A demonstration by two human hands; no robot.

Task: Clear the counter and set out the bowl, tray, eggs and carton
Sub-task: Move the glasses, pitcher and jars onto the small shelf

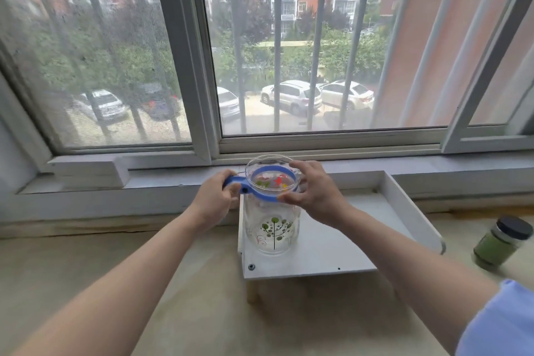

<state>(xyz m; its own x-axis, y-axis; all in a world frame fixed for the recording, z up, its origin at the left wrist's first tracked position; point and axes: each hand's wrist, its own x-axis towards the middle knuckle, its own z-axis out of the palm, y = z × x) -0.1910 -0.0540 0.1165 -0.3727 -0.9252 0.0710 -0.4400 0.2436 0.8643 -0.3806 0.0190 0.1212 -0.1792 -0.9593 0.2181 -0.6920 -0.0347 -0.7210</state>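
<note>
In the head view, the blue handle (232,181) of the glass pitcher (271,228) is clasped by the left grip (221,192). The pitcher's rim is pinched by the right grip (313,191). The white tray (332,251) is seen below both grips, under the pitcher. A green jar (501,241) is seen on the tabletop (115,254), well right of the right grip.

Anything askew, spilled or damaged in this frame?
Nothing spilled. The glass pitcher stands upright on the white tray. The green jar at right looks tilted, though the wide lens may cause that.
</note>
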